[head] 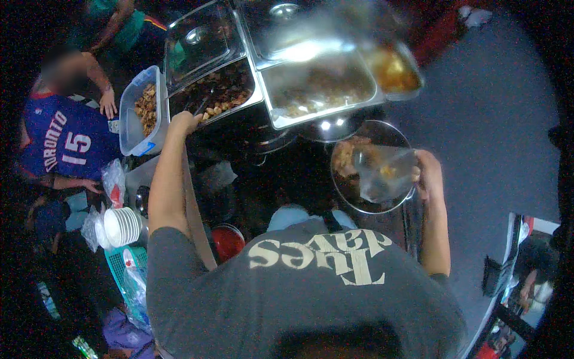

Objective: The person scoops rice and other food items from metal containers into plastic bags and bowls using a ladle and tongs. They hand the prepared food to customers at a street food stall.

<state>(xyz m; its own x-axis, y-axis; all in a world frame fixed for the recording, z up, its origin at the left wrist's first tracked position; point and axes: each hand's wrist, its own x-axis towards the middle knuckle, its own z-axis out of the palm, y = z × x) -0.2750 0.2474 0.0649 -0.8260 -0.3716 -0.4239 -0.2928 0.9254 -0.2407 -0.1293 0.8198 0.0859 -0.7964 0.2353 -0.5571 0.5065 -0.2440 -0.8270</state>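
At the left, my left hand [184, 122] is closed around what looks like metal tongs [200, 107], over a steel food pan [256, 96] of dark browned pieces and paler chunks. My right hand [425, 174] grips a translucent piece of plastic [381, 179], perhaps a bag or container. The plastic lies across a round, clear-rimmed thing [343, 204], a bowl or glass lid, with brown food showing in or through it. Whether my right hand also holds that rim, I cannot tell. Steam blurs a second steel pan [280, 122] of food between my hands.
Beyond the pans stand steel lids [204, 33]. A clear plastic tub [128, 130] of browned pieces is left of the pans, near a person in a blue jersey [67, 134]. Stacked white bowls [122, 226] and a green basket [119, 269] are lower left. An orange-brown food container [399, 74] stands upper right.
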